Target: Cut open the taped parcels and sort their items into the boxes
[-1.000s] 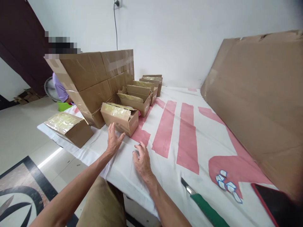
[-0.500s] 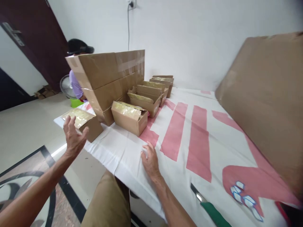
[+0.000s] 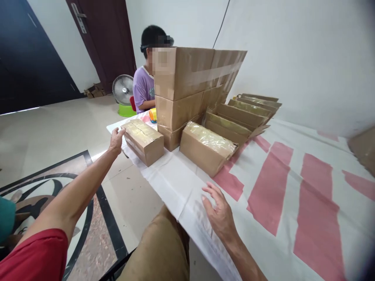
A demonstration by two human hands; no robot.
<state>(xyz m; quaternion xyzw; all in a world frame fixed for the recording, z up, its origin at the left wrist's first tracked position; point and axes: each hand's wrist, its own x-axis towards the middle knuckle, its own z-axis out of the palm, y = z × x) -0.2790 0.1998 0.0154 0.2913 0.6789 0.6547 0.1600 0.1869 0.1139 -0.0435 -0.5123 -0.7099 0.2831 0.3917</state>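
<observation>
My left hand (image 3: 117, 140) reaches to the near left end of a taped cardboard box (image 3: 154, 150) at the table's left edge. Its fingers are apart at the box's upper corner, seemingly touching it without a wrapped grip. My right hand (image 3: 218, 208) hovers over the white cloth, fingers spread and loosely bent, holding nothing. Just beyond it sits a second cardboard box (image 3: 202, 152) with shiny tape across its top and a raised flap at its right end. Behind that stands a row of open cardboard boxes (image 3: 231, 127).
Closed boxes form a tall stack (image 3: 187, 84) in the middle of the table. Behind it sits a person in a purple shirt (image 3: 142, 88), near a fan (image 3: 123, 89). The cloth (image 3: 293, 156) has pink stripes. A large cardboard piece (image 3: 363, 150) stands at the right.
The view has swung left, so the knife left the picture and more of the other person shows. My left hand has moved from in front of the left box to its end.
</observation>
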